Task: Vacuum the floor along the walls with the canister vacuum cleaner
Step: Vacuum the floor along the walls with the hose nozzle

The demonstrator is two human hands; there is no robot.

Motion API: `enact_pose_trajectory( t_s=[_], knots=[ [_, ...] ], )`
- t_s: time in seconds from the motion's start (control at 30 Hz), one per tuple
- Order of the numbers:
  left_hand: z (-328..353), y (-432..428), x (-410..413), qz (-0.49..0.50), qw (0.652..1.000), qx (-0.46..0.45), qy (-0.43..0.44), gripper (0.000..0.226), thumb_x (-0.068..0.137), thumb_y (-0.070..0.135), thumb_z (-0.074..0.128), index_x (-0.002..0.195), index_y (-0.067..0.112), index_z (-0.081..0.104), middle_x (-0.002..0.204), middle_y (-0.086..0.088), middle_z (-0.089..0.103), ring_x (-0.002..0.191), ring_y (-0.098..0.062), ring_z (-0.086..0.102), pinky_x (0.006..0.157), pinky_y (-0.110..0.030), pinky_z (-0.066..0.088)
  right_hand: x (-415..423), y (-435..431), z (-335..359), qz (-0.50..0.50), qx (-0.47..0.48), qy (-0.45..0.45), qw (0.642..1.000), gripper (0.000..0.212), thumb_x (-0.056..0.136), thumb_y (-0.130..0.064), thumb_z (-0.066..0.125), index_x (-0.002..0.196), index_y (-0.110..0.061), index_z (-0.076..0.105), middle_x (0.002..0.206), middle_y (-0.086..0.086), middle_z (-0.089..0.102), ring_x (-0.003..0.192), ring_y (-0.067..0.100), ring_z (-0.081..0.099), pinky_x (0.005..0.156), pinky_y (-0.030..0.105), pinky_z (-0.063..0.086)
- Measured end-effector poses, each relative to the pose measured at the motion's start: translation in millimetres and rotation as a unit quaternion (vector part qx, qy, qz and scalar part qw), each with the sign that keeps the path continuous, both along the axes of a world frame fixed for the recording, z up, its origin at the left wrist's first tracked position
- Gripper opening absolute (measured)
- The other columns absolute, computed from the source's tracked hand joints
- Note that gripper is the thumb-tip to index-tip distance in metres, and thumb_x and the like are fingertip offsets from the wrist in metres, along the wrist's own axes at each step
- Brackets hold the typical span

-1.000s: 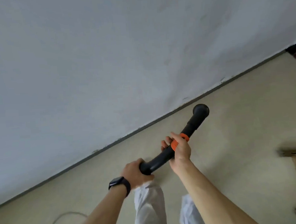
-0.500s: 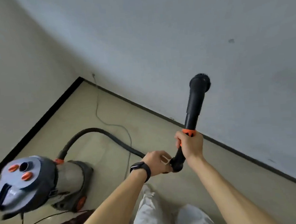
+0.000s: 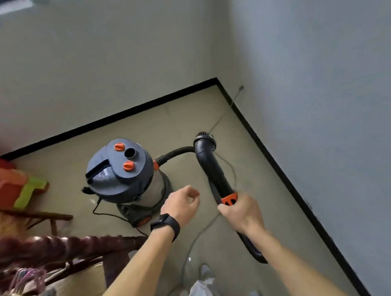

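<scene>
The grey canister vacuum cleaner (image 3: 124, 173) with orange knobs stands on the beige floor near the room corner. Its black hose (image 3: 175, 153) curves from the canister towards the black wand handle (image 3: 212, 169), which carries an orange collar and ends in a round brush head (image 3: 204, 136) held above the floor. My right hand (image 3: 239, 211) grips the handle at the orange collar. My left hand (image 3: 182, 203), with a black watch on the wrist, hovers free beside the handle, fingers loosely curled and holding nothing.
Two white walls meet at a corner with a black skirting strip (image 3: 271, 158). A thin grey cord (image 3: 224, 113) runs along the floor to the wall. Dark wooden furniture (image 3: 58, 247) and an orange-and-green item (image 3: 10, 188) crowd the left. My feet (image 3: 206, 290) are at the bottom.
My view swung left until the canister sits in the middle. My left hand let go of the handle's rear end. The wand tilted over towards the corner.
</scene>
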State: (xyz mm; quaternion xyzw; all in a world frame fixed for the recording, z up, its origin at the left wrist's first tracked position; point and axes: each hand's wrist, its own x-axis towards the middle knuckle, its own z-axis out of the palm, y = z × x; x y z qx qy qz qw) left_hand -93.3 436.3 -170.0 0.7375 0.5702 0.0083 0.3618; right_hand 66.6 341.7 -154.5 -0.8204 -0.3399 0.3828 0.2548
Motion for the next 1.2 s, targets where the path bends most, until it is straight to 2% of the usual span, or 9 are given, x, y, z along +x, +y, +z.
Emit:
enact_pose_trajectory(
  t_s=[0.1, 0.17, 0.23, 0.43, 0.57, 0.87, 1.1, 1.2],
  knots=[
    [-2.2, 40.9, -33.8, 0.008, 0.995, 0.072, 0.064, 0.023, 0.089, 0.037, 0.052, 0.106, 0.034, 0.066, 0.107, 0.012, 0.068, 0.098, -0.015, 0.063, 0.081, -0.031, 0.051, -24.0, 43.4, -7.2, 0.090, -0.005, -0.044, 0.995, 0.016, 0.079, -0.029, 0.068, 0.071, -0.024, 0.055, 0.060, -0.004, 0.061, 0.058, 0.014, 0.057, 0.047, 0.024, 0.039],
    [-3.9, 67.3, -56.8, 0.012, 0.989, 0.108, 0.102, 0.024, 0.090, 0.037, 0.051, 0.108, 0.033, 0.066, 0.107, 0.010, 0.068, 0.098, -0.018, 0.063, 0.077, -0.029, 0.046, -38.8, 76.9, -16.3, 0.136, -0.012, -0.054, 0.989, 0.013, 0.077, -0.029, 0.065, 0.072, -0.022, 0.054, 0.062, -0.003, 0.062, 0.061, 0.019, 0.060, 0.050, 0.030, 0.046],
    [-7.2, 91.9, -80.6, 0.024, 0.982, 0.128, 0.136, 0.024, 0.090, 0.037, 0.050, 0.107, 0.033, 0.066, 0.106, 0.008, 0.068, 0.097, -0.020, 0.062, 0.080, -0.031, 0.044, -51.3, 111.3, -21.8, 0.174, -0.025, -0.065, 0.982, 0.013, 0.074, -0.029, 0.061, 0.073, -0.020, 0.052, 0.063, -0.001, 0.062, 0.063, 0.023, 0.061, 0.052, 0.032, 0.047],
    [-23.4, 148.5, -135.8, 0.052, 0.966, 0.114, 0.225, 0.025, 0.090, 0.036, 0.047, 0.108, 0.031, 0.065, 0.109, 0.006, 0.067, 0.100, -0.022, 0.059, 0.091, -0.037, 0.041, -72.1, 203.5, -37.2, 0.252, -0.045, -0.084, 0.963, 0.021, 0.073, -0.033, 0.062, 0.073, -0.017, 0.049, 0.065, 0.001, 0.062, 0.066, 0.027, 0.060, 0.055, 0.032, 0.041],
    [-33.5, 183.1, -159.6, 0.093, 0.961, 0.098, 0.242, 0.028, 0.091, 0.035, 0.046, 0.111, 0.030, 0.064, 0.113, 0.003, 0.066, 0.103, -0.024, 0.059, 0.093, -0.039, 0.041, -84.1, 255.9, -45.1, 0.288, -0.058, -0.092, 0.952, 0.021, 0.074, -0.032, 0.062, 0.076, -0.015, 0.050, 0.067, 0.002, 0.063, 0.068, 0.026, 0.060, 0.057, 0.032, 0.041],
    [-85.9, 256.3, -202.0, 0.150, 0.962, 0.066, 0.220, 0.025, 0.092, 0.033, 0.046, 0.111, 0.028, 0.062, 0.111, 0.002, 0.066, 0.103, -0.025, 0.058, 0.089, -0.038, 0.041, -120.4, 354.3, -78.0, 0.283, -0.083, -0.089, 0.951, 0.017, 0.074, -0.032, 0.065, 0.076, -0.019, 0.055, 0.070, 0.001, 0.065, 0.072, 0.024, 0.062, 0.060, 0.032, 0.045],
    [-143.5, 324.2, -260.3, 0.126, 0.963, 0.064, 0.229, 0.031, 0.089, 0.027, 0.049, 0.118, 0.024, 0.059, 0.112, -0.001, 0.064, 0.105, -0.026, 0.056, 0.085, -0.037, 0.040, -179.3, 420.0, -132.0, 0.266, -0.144, -0.065, 0.951, 0.017, 0.074, -0.030, 0.063, 0.070, -0.021, 0.049, 0.070, -0.001, 0.063, 0.071, 0.025, 0.059, 0.058, 0.032, 0.040],
    [-169.3, 354.3, -285.9, 0.110, 0.964, 0.043, 0.239, 0.036, 0.085, 0.026, 0.053, 0.121, 0.023, 0.055, 0.116, -0.001, 0.062, 0.108, -0.027, 0.054, 0.085, -0.037, 0.040, -205.4, 448.5, -158.8, 0.257, -0.181, -0.067, 0.947, 0.015, 0.075, -0.031, 0.063, 0.073, -0.020, 0.054, 0.076, 0.000, 0.066, 0.077, 0.026, 0.060, 0.062, 0.034, 0.042]
  ],
)
